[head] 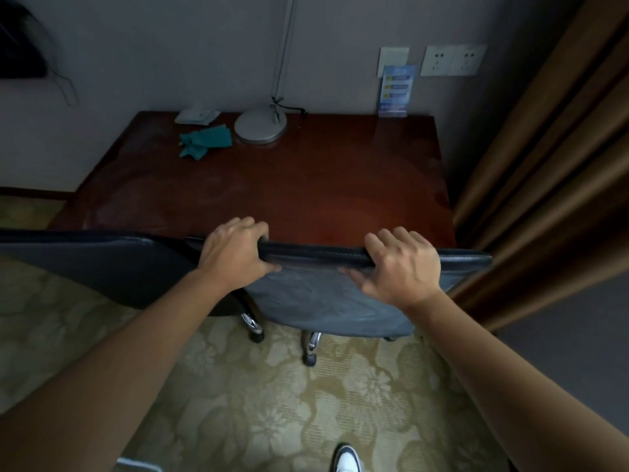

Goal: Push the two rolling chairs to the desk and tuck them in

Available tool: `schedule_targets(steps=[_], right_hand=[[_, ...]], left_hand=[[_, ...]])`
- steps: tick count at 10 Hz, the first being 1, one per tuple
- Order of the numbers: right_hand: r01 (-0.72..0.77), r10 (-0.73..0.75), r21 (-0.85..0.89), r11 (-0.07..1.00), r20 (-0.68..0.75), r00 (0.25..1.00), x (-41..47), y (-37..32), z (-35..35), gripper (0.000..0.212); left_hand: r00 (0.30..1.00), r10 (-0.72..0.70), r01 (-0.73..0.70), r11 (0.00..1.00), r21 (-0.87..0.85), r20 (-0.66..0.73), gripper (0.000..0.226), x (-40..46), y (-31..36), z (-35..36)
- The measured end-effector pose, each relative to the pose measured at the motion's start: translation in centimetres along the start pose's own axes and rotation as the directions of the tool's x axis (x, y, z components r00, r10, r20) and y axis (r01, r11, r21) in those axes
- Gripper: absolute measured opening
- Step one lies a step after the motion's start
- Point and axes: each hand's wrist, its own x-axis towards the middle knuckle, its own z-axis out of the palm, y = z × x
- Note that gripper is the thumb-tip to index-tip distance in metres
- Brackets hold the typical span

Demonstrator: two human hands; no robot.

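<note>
1. Your left hand is gripping the top edge of the right chair, fingers curled over the rim, thumb pressing the backrest.
2. Your right hand is gripping the same edge further right, fingers hooked over it, thumb lying on the backrest.
3. That chair's top edge is sitting right at the near edge of the desk; its casters are standing on the patterned carpet.
4. The left chair is sitting just beside it, its back overlapping behind, also at the desk edge.
5. The curtain is crowding the right chair's right corner; open carpet is lying behind you.
6. The blue card against the wall is carrying print too blurred to read.
7. A lamp base and a green cloth are resting at the desk's far side.
</note>
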Motion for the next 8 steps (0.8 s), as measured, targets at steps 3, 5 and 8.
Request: schedule_targets(steps=[3,5,8], right_hand=[[-0.066,0.062,0.021,0.998,0.165,0.984,-0.1,-0.7,-2.0,0.050],[-0.086,0.093,-0.036,0.996,0.343,0.935,0.1,-0.9,-3.1,0.047],[-0.439,0.313,0.360,0.823,0.357,0.880,8.9,-2.0,-10.7,0.031]], left_hand=[[0.992,-0.121,0.120,0.991,0.060,0.015,0.061,-4.0,4.1,-0.6],[0.977,-0.166,0.181,0.977,-0.110,0.132,0.066,-4.7,4.8,-2.7],[0.940,-0.243,0.113,0.883,-0.455,-0.238,0.037,-0.3,6.8,-12.4]])
